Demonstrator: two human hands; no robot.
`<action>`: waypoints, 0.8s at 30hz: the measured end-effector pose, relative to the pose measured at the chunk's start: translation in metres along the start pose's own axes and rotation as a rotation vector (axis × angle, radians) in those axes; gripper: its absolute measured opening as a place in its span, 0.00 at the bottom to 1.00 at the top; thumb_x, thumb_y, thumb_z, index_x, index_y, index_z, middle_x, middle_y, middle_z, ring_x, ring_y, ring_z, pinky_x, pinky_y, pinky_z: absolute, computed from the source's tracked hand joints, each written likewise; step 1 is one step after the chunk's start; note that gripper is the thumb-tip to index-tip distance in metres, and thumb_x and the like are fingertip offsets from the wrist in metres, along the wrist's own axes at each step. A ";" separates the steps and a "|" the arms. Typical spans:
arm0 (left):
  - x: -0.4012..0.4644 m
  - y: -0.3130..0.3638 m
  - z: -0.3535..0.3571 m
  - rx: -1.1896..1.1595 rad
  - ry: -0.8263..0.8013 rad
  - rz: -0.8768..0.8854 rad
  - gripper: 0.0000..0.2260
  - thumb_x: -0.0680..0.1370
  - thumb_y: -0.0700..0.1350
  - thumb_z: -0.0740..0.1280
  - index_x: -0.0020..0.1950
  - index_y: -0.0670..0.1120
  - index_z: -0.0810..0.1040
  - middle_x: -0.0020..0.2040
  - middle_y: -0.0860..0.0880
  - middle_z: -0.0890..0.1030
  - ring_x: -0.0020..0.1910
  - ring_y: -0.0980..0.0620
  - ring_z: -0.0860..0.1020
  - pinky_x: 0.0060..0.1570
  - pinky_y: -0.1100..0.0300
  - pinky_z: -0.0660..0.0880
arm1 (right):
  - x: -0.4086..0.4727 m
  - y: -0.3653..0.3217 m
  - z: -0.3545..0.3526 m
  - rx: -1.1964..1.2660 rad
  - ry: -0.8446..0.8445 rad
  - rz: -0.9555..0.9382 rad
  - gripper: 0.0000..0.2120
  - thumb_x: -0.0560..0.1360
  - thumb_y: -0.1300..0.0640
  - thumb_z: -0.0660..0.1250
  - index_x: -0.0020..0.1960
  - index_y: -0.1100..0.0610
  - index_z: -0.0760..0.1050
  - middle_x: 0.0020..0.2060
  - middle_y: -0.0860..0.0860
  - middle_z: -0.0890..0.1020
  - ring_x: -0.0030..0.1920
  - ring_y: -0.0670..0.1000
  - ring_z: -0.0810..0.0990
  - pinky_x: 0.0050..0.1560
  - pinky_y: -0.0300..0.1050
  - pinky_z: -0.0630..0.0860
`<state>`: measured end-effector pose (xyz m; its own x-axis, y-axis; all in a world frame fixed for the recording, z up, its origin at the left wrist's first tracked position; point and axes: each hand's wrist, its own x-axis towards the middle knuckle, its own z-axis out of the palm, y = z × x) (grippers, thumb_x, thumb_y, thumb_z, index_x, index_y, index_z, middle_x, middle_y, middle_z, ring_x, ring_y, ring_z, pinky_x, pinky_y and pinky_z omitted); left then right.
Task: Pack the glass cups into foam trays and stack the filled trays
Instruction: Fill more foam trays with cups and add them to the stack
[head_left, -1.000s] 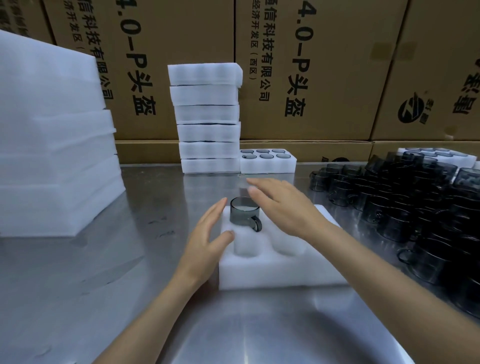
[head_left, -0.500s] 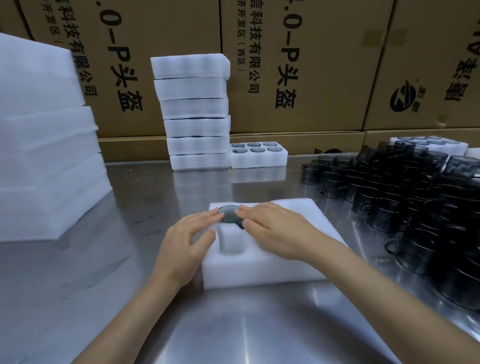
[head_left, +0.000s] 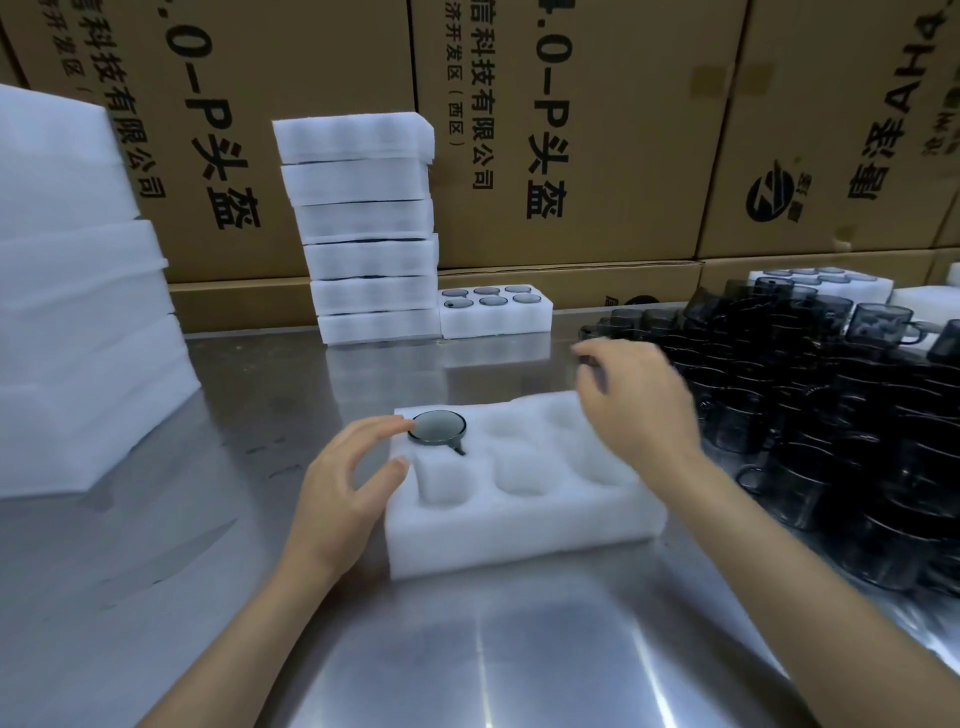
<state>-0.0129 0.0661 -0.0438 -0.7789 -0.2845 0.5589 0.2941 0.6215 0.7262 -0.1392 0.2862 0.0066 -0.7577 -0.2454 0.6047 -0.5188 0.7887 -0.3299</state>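
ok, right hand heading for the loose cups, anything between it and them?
Nothing visible. The right hand hangs over the steel table just left of the pile of loose glass cups, with only open air between them. The foam tray sits nearer and lower, off that path.

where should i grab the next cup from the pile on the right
Judging by pose: take a near-edge cup by its open rim, from above with the right hand. The cups stand upright and packed tight, so sides and handles are mostly blocked.
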 end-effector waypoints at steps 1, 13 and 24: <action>0.001 -0.001 0.000 -0.004 0.004 -0.005 0.15 0.69 0.47 0.63 0.54 0.53 0.79 0.58 0.55 0.79 0.60 0.60 0.74 0.59 0.70 0.66 | 0.003 0.013 -0.003 -0.058 0.023 0.086 0.16 0.77 0.55 0.59 0.63 0.54 0.75 0.59 0.52 0.78 0.60 0.56 0.72 0.56 0.50 0.69; 0.004 -0.005 0.007 -0.125 -0.131 -0.107 0.23 0.65 0.43 0.60 0.58 0.51 0.77 0.65 0.55 0.71 0.64 0.67 0.66 0.58 0.80 0.59 | -0.006 0.059 0.011 -0.458 -0.163 0.444 0.13 0.73 0.60 0.60 0.57 0.59 0.69 0.57 0.59 0.76 0.58 0.61 0.72 0.57 0.52 0.64; 0.006 -0.001 0.005 -0.244 -0.014 -0.161 0.22 0.59 0.40 0.59 0.49 0.52 0.81 0.59 0.58 0.76 0.57 0.70 0.71 0.52 0.78 0.65 | -0.005 0.052 0.012 -0.115 -0.149 0.386 0.26 0.74 0.57 0.65 0.71 0.55 0.64 0.68 0.57 0.66 0.67 0.61 0.60 0.61 0.55 0.65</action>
<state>-0.0210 0.0670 -0.0432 -0.8337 -0.3539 0.4239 0.2890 0.3745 0.8810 -0.1670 0.3220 -0.0226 -0.9408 0.0081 0.3388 -0.1446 0.8945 -0.4231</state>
